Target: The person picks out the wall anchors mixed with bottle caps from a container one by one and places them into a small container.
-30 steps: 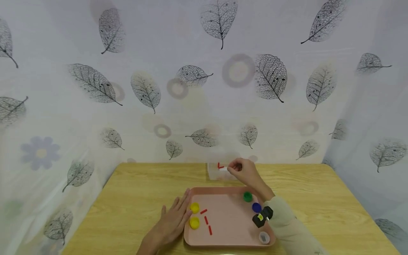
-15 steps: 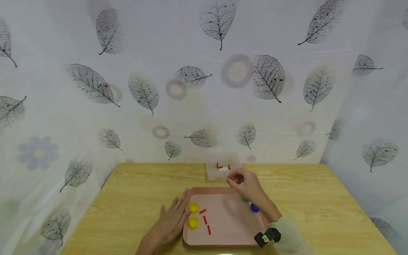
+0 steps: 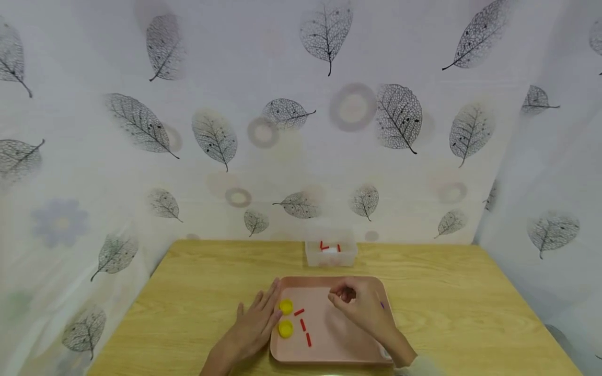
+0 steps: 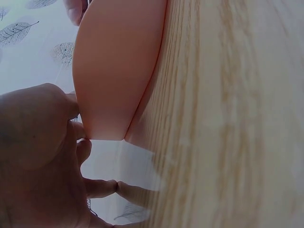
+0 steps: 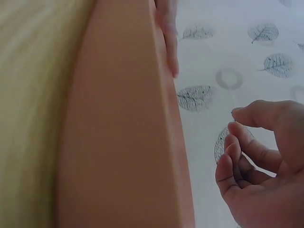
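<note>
My left hand (image 3: pixel 254 322) lies along the left rim of the pink tray (image 3: pixel 336 356), fingers stretched forward and spread. In the left wrist view its fingers reach down beside the tray wall (image 4: pixel 118 71). Above the tray's right half hovers my right hand (image 3: pixel 359 308), fingers loosely curled. The right wrist view shows the thumb and index fingertips slightly apart with nothing visible between them. Three short red sticks (image 3: pixel 303 325) lie on the tray's left side, beside two round yellow caps (image 3: pixel 285 329).
Behind the tray stands a translucent box (image 3: pixel 331 259) with a few red sticks (image 3: pixel 338 248) inside. Slivers of a blue cap (image 3: pixel 382 305) and a whitish round piece (image 3: pixel 384 353) show past my right hand and wrist. A leaf-patterned sheet (image 3: pixel 301 156) hangs behind the wooden table (image 3: pixel 216 271).
My right hand has drawn back from the box to above the tray, uncovering a red stick in the box and hiding the green cap. The left hand has stayed on the rim.
</note>
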The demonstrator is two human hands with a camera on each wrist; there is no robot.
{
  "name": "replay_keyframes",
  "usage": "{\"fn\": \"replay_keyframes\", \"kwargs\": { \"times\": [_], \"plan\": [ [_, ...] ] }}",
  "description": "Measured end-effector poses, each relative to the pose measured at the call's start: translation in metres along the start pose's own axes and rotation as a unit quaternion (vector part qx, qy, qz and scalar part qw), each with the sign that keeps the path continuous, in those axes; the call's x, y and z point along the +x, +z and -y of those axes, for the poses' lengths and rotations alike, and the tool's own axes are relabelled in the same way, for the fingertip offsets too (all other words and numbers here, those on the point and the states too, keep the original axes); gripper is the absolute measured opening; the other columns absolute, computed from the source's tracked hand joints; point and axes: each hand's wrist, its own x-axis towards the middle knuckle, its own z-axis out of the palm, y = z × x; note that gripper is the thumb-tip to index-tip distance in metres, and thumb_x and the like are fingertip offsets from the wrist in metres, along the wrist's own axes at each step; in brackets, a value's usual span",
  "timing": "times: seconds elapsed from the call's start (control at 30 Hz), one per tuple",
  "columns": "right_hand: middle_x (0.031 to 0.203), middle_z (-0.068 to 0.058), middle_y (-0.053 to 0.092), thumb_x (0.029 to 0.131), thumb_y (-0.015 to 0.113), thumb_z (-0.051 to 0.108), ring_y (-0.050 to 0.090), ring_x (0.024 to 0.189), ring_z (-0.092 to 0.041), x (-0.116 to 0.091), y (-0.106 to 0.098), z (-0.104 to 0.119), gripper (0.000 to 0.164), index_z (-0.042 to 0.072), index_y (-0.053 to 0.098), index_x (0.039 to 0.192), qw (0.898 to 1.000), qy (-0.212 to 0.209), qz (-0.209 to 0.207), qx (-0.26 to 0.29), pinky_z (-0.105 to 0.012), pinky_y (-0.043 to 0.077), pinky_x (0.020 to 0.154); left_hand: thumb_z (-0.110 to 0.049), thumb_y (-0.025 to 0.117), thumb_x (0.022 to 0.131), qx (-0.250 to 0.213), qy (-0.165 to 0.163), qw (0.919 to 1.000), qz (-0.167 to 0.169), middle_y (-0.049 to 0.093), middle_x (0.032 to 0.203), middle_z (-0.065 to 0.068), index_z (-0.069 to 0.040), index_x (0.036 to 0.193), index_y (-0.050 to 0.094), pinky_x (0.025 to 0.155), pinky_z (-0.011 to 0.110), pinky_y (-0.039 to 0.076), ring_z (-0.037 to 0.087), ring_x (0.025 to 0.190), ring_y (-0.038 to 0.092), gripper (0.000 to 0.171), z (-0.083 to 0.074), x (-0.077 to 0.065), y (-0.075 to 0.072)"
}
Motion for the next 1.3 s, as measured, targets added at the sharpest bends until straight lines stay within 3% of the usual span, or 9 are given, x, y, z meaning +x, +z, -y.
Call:
{"fn": "replay_keyframes", "kwargs": {
  "times": [0.1, 0.3, 0.5, 0.73, 1.3],
  "plan": [
    [0.078, 0.007, 0.065, 0.090, 0.079, 0.008, 0.058, 0.068, -0.004, -0.010, 0.008, 0.001, 0.006, 0.011, 0.073, 0.089, 0.996, 0.027, 0.037, 0.073, -0.024, 0.054, 0.061, -0.046, 0.028, 0.112, 0.001, 0.002, 1.0000, -0.003, 0.007, 0.172, -0.004, -0.021, 0.167, 0.009, 0.104, 0.086, 0.007, 0.044, 0.151, 0.023, 0.063, 0.000, 0.000, -0.001],
    [0.080, 0.004, 0.064, 0.090, 0.079, 0.006, 0.056, 0.070, -0.004, -0.025, 0.023, 0.003, 0.008, 0.005, 0.071, 0.091, 0.991, 0.048, 0.050, 0.111, -0.022, 0.052, 0.061, -0.045, 0.028, 0.113, 0.003, 0.008, 0.9999, -0.007, 0.007, 0.173, -0.005, -0.019, 0.167, 0.011, 0.103, 0.086, 0.007, 0.044, 0.151, 0.024, 0.062, 0.000, 0.002, -0.002],
    [0.080, 0.006, 0.063, 0.088, 0.080, 0.008, 0.056, 0.070, -0.003, -0.032, 0.035, 0.006, 0.010, 0.009, 0.070, 0.089, 0.991, 0.066, 0.068, 0.099, -0.022, 0.052, 0.061, -0.045, 0.029, 0.113, -0.001, 0.008, 0.9999, -0.008, 0.008, 0.173, -0.004, -0.019, 0.167, 0.013, 0.103, 0.087, 0.006, 0.045, 0.151, 0.024, 0.062, 0.001, 0.003, -0.001],
    [0.081, 0.007, 0.062, 0.088, 0.080, 0.012, 0.056, 0.072, -0.004, -0.034, 0.044, 0.006, 0.011, 0.010, 0.069, 0.090, 0.984, 0.097, 0.121, 0.085, -0.021, 0.051, 0.063, -0.045, 0.029, 0.113, -0.002, 0.006, 1.0000, -0.005, 0.008, 0.173, -0.004, -0.018, 0.167, 0.013, 0.102, 0.087, 0.007, 0.045, 0.151, 0.024, 0.062, 0.002, 0.003, -0.002],
    [0.075, 0.010, 0.057, 0.084, 0.084, 0.015, 0.052, 0.067, -0.001, -0.031, 0.054, 0.009, 0.016, 0.012, 0.068, 0.082, 0.981, 0.075, 0.175, 0.039, -0.020, 0.048, 0.059, -0.045, 0.030, 0.113, -0.003, 0.010, 0.9999, -0.007, 0.009, 0.172, -0.004, -0.019, 0.167, 0.012, 0.103, 0.087, 0.008, 0.044, 0.151, 0.024, 0.063, 0.003, 0.003, -0.003]
  ]
}}
